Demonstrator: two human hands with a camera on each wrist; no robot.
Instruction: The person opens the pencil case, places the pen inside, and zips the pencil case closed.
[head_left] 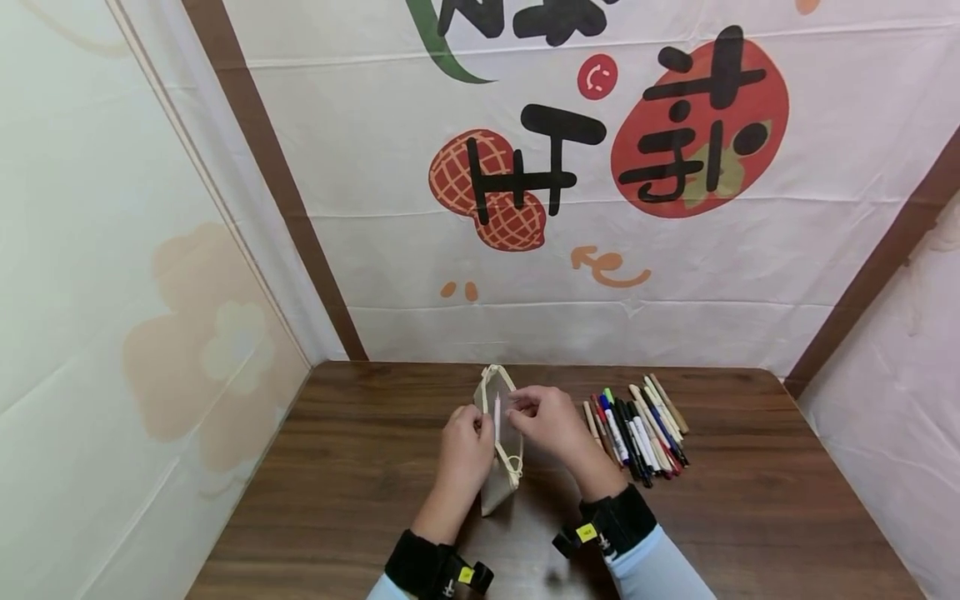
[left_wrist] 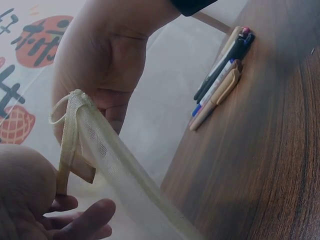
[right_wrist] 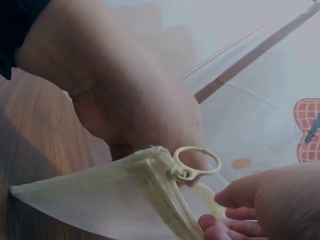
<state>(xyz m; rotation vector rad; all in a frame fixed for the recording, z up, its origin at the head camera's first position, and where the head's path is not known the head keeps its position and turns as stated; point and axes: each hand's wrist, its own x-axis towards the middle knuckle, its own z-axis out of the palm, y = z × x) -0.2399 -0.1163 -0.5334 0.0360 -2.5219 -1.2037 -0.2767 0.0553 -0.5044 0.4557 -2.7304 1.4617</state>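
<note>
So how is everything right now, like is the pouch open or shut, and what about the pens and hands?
Pouch: open, mouth up.
Ring: attached at one end of the pouch's mouth.
Left hand: fingers holding the pouch's rim.
Right hand: at the opposite rim; can't tell if it pinches.
Pens: lying bunched together on the table.
Backdrop: hanging, creased.

The translucent off-white mesh pouch [right_wrist: 107,197] has cream edging [right_wrist: 167,199]; slim pens [head_left: 637,429] mix beige, black, white, red and blue; the wood-grained bench [head_left: 352,492] is brown.
</note>
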